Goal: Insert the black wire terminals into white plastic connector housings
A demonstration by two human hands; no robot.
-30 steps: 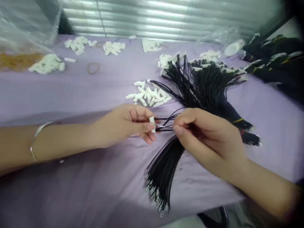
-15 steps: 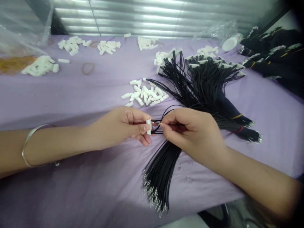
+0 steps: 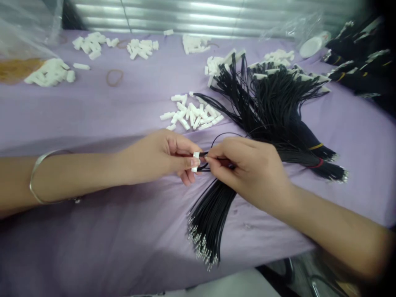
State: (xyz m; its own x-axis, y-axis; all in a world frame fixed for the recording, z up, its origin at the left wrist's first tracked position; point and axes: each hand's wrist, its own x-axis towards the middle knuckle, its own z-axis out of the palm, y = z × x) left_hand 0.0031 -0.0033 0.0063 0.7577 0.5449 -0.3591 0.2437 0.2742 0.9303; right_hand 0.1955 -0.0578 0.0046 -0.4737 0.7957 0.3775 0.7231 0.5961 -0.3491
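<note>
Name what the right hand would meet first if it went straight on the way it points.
Just past the black wires at the right hand, probably the white connector pinched in the left hand, though depth is unclear.

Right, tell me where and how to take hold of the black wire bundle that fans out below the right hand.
Probably best across the upper neck of the black wire bundle, coming from the near left: the visible strands draw closer together there, while the right hand covers what lies above. Lower down they splay towards the metal tips.
</note>
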